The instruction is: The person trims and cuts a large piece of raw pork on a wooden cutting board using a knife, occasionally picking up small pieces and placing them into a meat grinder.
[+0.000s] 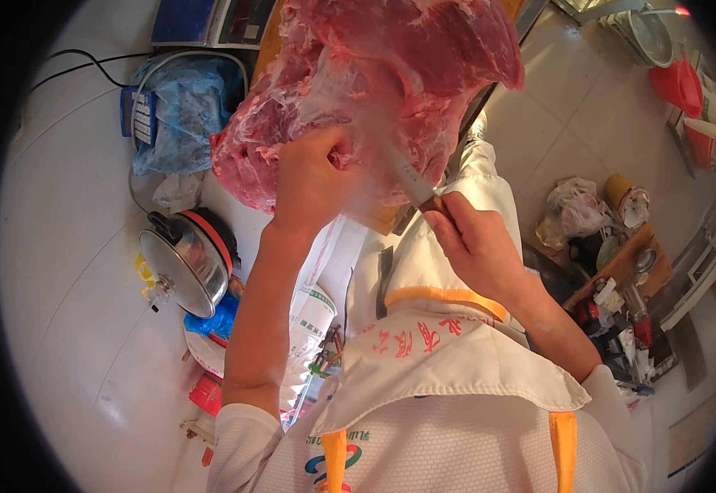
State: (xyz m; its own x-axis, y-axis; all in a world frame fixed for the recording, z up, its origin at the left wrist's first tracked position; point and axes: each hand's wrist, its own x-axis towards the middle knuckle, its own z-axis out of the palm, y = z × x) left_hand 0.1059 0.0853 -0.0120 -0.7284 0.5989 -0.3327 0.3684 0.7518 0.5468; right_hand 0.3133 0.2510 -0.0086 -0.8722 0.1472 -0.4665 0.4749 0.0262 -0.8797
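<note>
A large slab of raw red meat (456, 49) with pale fat and membrane lies on a wooden board (269, 41) at the top. My left hand (313, 177) is closed on the near part of the meat, its fingertips mostly hidden. In my right hand (481, 242) is a knife (411, 177), gripped by its wooden handle. The blade points up and left over the meat, close to my left hand. A haze blurs the blade's far end, so I cannot tell how deep the tip sits.
Left of the meat lie a blue plastic bag (198, 107) and a blue calculator (138, 115). A lidded electric pot (185, 263) stands nearer. To the right, a wooden tray (637, 263) of utensils, crumpled plastic bags (576, 209) and a red bowl (676, 86) are visible.
</note>
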